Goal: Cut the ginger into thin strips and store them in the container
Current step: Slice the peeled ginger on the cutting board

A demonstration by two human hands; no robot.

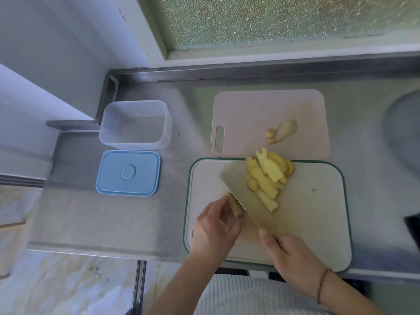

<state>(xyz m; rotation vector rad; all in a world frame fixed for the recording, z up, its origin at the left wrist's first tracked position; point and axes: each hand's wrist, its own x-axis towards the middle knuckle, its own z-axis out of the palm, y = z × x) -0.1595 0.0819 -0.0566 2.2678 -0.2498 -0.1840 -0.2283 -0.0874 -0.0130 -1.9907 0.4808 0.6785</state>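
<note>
Left hand (216,226) pinches a ginger piece (235,208) on the near cutting board (318,212), fingers curled against the left face of the cleaver (247,196). Right hand (288,253) grips the cleaver handle. Cut ginger slices (268,178) piled just right of the blade. Container (134,123) stands open, far left on the tabletop (91,212); blue lid (128,172) lies just nearer.

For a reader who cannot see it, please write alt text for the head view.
A person's left hand holds a ginger piece against a cleaver gripped by the right hand, on a green-rimmed cutting board beside cut ginger slices. An empty clear container and its blue lid sit left.
</note>
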